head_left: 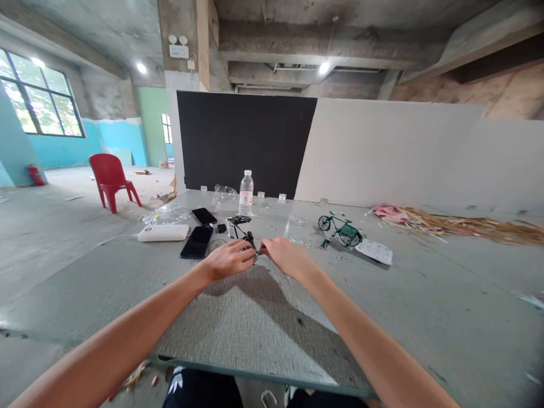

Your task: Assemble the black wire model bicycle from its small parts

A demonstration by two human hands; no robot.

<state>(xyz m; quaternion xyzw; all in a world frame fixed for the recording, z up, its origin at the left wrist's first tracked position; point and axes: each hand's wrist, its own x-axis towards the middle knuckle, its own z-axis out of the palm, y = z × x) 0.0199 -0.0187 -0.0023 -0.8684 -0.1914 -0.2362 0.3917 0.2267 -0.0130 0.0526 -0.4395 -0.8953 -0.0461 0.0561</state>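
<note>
Near the middle of the grey table point(238, 317), my left hand point(229, 260) is closed round part of a small black model bicycle point(243, 233). Its frame points away from me, and its near wheel is partly hidden by my fingers. Close beside it, my right hand point(283, 255) pinches at the wheel's right side; what lies between the fingertips is too small to make out. A finished-looking green model bicycle point(342, 228) stands to the right, with a small green piece point(325, 244) and a white printed sheet point(374, 251) near it.
Left of my hands lie two phones point(196, 242), a white power bank point(164, 233) with a cable, and clear plastic wrapping point(165, 215). A water bottle point(246, 194) stands behind the black bicycle. Black and white panels point(246, 141) rise at the table's back. Straw-like strips point(459, 222) lie right.
</note>
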